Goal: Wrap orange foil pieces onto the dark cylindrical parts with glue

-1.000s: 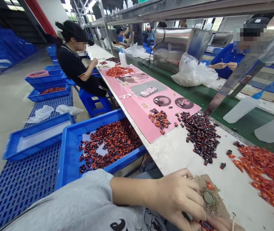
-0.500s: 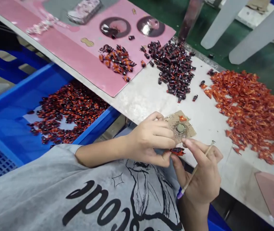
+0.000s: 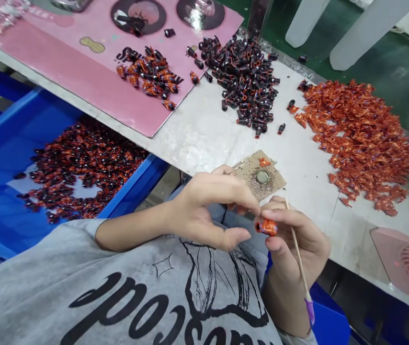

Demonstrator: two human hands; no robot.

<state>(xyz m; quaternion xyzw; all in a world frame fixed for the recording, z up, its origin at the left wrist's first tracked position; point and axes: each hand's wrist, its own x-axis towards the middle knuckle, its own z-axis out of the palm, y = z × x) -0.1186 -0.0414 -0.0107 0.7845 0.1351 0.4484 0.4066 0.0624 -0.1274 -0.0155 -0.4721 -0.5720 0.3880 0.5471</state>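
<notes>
A small dark piece wrapped in shiny orange foil (image 3: 267, 227) is pinched in the fingers of my right hand (image 3: 308, 254). That hand also holds a thin wooden stick with a purple end (image 3: 303, 273). My left hand (image 3: 204, 206) hovers just beside the piece, its index fingertip almost touching it and its thumb free. Those fingers lie near the lower edge of a worn cardboard scrap (image 3: 247, 175) on the bench. A round metal disc (image 3: 262, 177) sits on the scrap amid glitter, with an orange bit (image 3: 264, 162) beyond it.
A heap of dark pieces (image 3: 242, 81) and a larger heap of orange foil scraps (image 3: 355, 139) lie on the white bench (image 3: 204, 139). A pink printed mat (image 3: 64, 62) holds more pieces. Below the bench edge, a blue crate (image 3: 129, 184) is full of finished pieces.
The view has swung from along the bench down to my hands. The piece now sits in my right fingers with more orange showing, and the stick has tilted upward.
</notes>
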